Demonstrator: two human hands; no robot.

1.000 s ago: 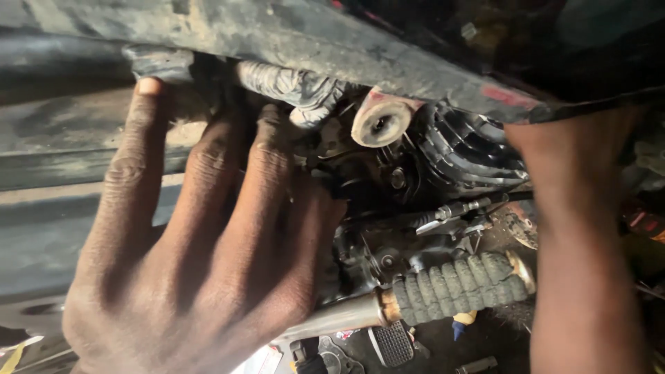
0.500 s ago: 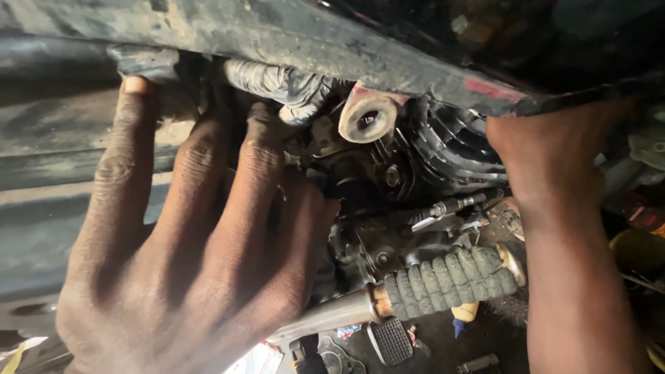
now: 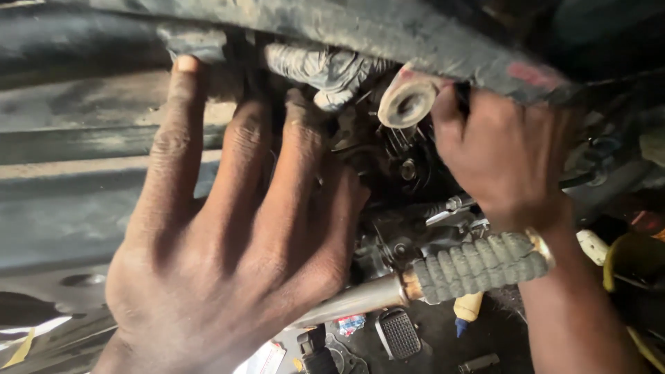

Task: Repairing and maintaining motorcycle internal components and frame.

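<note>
My left hand [image 3: 228, 277] fills the lower left, back toward the camera, with its fingers spread. The fingertips press into the dirty engine parts [image 3: 388, 173] under a grimy frame tube [image 3: 388, 28]. The index fingertip lies near a grey wrapped hose [image 3: 325, 66]. My right hand [image 3: 509, 156] reaches in from the right and covers the engine just under the frame tube. Its thumb rests beside a pale round rubber cap [image 3: 406, 104]. Its fingers curl out of sight behind the tube, so what they grip is hidden.
A ribbed grey rubber footrest [image 3: 478, 266] on a metal bar [image 3: 353, 301] juts out below the engine. Under it are a small black pedal pad [image 3: 398, 332], a yellow bottle nozzle [image 3: 467, 308] and scattered bits on the dark floor. Grey bodywork [image 3: 69, 180] lies at left.
My right hand has slid left along the frame tube, covering the finned engine part and reaching the pale cap. My left hand stays spread in about the same place.
</note>
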